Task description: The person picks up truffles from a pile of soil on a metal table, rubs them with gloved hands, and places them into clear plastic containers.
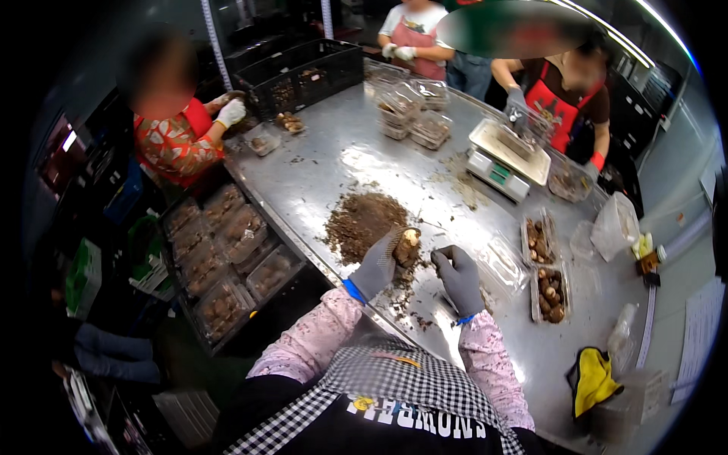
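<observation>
My left hand (380, 263), in a grey glove, holds a brown taro-like tuber (407, 249) with a pale cut end over the steel table. To its right my right hand (456, 277), also gloved in grey, is held with its fingers curled; whether something small is between them cannot be made out. A mound of dark soil (367, 220) lies just beyond my left hand, with crumbs scattered below the tuber. Right of my right hand lies an empty clear plastic clamshell (503, 264). Farther right, two clear trays hold small tubers (550, 296).
A black crate (185, 307) of filled clamshells stands at the table's left edge. Stacked clamshells (398, 108) and a scale (499, 173) stand at the far side. Several co-workers stand around the table. A yellow cloth (594, 380) lies at the near right.
</observation>
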Demonstrator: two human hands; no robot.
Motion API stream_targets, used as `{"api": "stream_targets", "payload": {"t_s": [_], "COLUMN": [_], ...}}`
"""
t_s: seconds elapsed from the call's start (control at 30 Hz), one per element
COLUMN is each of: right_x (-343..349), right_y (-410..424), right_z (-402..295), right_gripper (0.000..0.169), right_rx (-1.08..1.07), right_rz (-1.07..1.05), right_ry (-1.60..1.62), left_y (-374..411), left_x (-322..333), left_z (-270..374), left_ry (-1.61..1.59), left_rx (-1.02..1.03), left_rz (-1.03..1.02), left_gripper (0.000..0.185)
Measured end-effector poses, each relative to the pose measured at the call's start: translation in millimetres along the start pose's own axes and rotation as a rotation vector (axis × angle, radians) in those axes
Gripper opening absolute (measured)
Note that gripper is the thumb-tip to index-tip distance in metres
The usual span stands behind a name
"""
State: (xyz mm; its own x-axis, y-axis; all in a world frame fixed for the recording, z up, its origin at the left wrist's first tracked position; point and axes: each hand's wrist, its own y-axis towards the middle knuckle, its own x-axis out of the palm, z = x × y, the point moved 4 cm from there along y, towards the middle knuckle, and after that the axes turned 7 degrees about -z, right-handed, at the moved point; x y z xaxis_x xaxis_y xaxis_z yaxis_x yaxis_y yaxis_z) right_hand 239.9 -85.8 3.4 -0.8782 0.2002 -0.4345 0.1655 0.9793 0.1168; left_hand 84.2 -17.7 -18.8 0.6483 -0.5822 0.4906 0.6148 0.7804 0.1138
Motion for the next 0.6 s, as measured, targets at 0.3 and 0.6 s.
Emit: {"api": "stream_targets", "payload": {"t_s": [0.3,0.6], "right_x": [14.8,-6.6], "right_y": [-9.7,-34.6], "right_z": [-5.0,9.8], "right_gripper": [0.04,0.029], "right_rx": [0.163,-0.064], "right_rz": [-0.151,-0.005], "right_ry": [0.058,-0.436], "left_y": [-16.2,-2.6], "left_x": [28.5,-5.4], "left_z": [-3.1,-45.8], "left_ry": [0.044,-0.448], "left_rx": [-0.117,-0.248], "left_rz": [-0.115,-0.018], "left_gripper": [0.04,0.027]}}
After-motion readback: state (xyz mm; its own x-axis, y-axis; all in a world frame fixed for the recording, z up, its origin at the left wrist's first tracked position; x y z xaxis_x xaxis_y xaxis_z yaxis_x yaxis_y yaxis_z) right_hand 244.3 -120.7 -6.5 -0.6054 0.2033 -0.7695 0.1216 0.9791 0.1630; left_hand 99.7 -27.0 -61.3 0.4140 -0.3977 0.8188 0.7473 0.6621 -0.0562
